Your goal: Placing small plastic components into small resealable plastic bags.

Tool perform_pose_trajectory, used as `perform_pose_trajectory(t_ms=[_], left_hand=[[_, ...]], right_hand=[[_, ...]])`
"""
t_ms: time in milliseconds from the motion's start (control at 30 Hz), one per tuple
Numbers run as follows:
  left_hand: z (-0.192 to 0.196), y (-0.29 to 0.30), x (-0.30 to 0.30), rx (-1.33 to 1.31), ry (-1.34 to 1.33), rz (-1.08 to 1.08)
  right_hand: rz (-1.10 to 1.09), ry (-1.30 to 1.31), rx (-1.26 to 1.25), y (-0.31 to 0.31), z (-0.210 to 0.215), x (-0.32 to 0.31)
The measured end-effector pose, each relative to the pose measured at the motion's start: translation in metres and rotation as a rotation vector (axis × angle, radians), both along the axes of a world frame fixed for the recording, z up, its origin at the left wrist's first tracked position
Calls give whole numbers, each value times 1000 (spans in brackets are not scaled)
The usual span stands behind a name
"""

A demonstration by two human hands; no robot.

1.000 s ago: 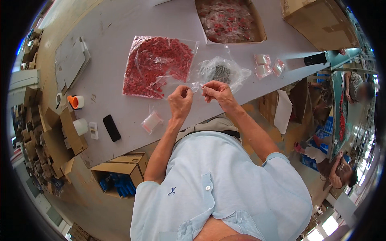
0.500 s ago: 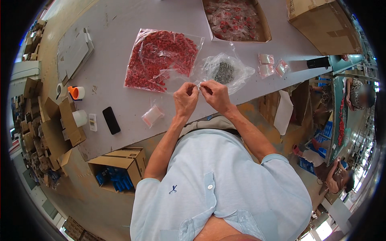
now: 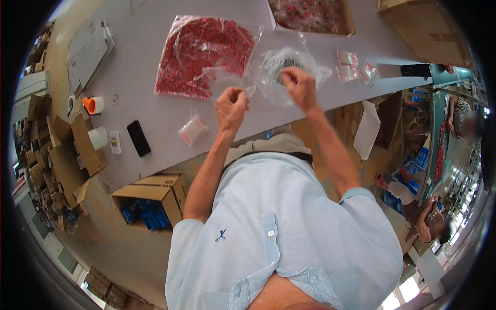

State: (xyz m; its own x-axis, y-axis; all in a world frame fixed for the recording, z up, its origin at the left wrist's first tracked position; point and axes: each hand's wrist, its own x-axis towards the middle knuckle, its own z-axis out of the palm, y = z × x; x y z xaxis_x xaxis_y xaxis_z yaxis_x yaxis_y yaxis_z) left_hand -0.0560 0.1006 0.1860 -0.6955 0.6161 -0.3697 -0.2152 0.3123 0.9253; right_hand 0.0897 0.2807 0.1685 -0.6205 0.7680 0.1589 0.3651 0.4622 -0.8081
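Note:
My left hand (image 3: 232, 109) is closed in a pinch above the grey table, just nearer than a large clear bag of small red pieces (image 3: 201, 58). A bit of clear film shows by its fingertips, but I cannot make out what they hold. Farther right, my right hand (image 3: 300, 87) reaches over an opened clear plastic bag (image 3: 269, 66) of small grey metal pieces (image 3: 291, 62). Its thumb and fingers are pinched together at the near side of those pieces, and anything between them is hidden. Left of my left hand lies a stack of small clear bags (image 3: 193, 130).
A carton (image 3: 351, 32) of filled red packets stands at the back, beside a larger cardboard box (image 3: 426, 31). Small packets (image 3: 347, 66) lie at right. A phone (image 3: 138, 138) and an orange tape dispenser (image 3: 93, 105) lie at left. People work at far right.
My hands were together at the fingertips; my right hand has moved away, right and farther, to the metal pieces. My left hand stays pinched. The table sits higher in view.

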Motion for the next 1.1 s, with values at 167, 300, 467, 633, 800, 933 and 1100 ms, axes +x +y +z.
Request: perform_pose_trajectory(t_ms=[167,300,467,633,800,933,1100], left_hand=[[-10,-10,-5,28,-12,45],[-13,-10,-2,25,-13,44],[-16,-14,-4,1,1,26],[-15,-11,-6,-83,113,-23],[-20,-9,-1,-80,154,-23],[-25,-9,2,-65,180,-17],[-14,-4,5,-46,204,-13]], right_hand=[[218,-448,187,67,-70,8],[357,-621,162,66,-95,7],[347,-548,101,69,-100,6],[212,-357,7,70,-82,17],[16,-160,-15,43,-44,26],[-29,43,-523,-5,10,10],[200,182,-335,-51,32,-16]])
